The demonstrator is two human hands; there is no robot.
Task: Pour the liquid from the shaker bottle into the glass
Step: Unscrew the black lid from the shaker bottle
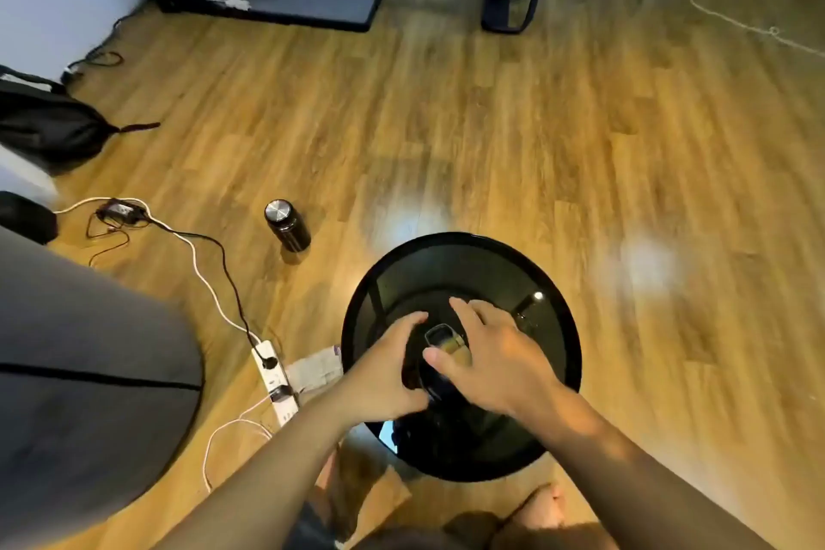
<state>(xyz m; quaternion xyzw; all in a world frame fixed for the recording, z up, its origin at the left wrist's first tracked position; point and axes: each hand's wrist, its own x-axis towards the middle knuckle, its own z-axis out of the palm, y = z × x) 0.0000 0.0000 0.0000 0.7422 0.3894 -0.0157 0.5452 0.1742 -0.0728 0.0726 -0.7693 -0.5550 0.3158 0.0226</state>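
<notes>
Shaker bottle [439, 364] upright on round black glass table [558, 295], flip cap apparently open | left hand [384, 371] wrapped around its body | right hand [493, 353] spread wide over the lid, gripping nothing | glass: not discernible | handling: probably rigid, light plastic, slick; hold mid-body, below lid.

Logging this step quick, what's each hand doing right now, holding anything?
Left hand: closed around the dark shaker bottle on the round black table.
Right hand: fingers spread over the bottle's top; a firm grip cannot be told.
</notes>
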